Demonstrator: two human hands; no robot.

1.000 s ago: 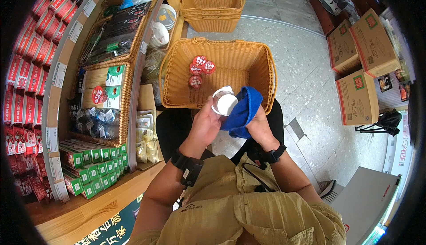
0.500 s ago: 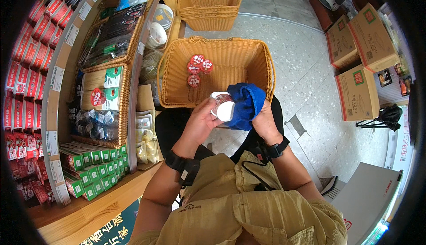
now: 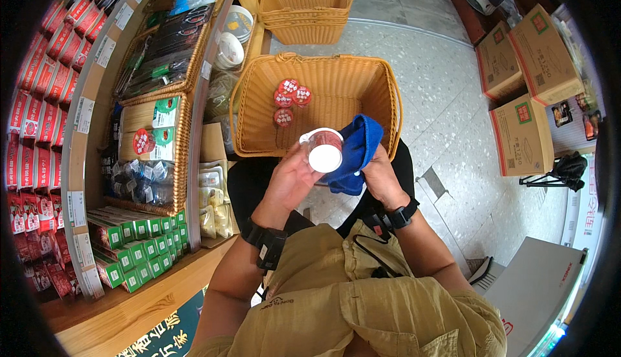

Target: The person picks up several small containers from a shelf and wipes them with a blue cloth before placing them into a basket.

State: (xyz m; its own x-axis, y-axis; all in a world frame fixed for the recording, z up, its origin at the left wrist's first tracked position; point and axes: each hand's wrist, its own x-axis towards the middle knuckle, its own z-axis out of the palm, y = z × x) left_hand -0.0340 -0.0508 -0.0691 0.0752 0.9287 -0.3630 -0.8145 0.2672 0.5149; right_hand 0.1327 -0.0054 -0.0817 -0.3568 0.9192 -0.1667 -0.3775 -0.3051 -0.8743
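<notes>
My left hand point(image 3: 289, 180) is closed around the side of a small clear cup point(image 3: 325, 158) with a white round end and a band of red on its wall. The white end faces up toward me. A blue cloth point(image 3: 358, 154) bunches in my right hand point(image 3: 384, 181), and its folds press on the cup's right side. Both hands are above the near rim of a wicker basket point(image 3: 323, 66). Inside that basket, on the left, lie several small red-lidded cups point(image 3: 291, 94).
Left, a shelf carries red packs point(image 3: 40, 118), a wicker tray point(image 3: 181, 182) of wrapped goods and green boxes point(image 3: 139, 253). More stacked baskets point(image 3: 305, 21) stand ahead. Cardboard boxes point(image 3: 522, 137) and a black folded stand point(image 3: 569, 173) are at right. A grey-white case point(image 3: 533, 292) is nearby.
The cup has turned slightly, showing more of its white end. The blue cloth has shifted its folds and now covers less of the cup. Both hands stay in nearly the same place.
</notes>
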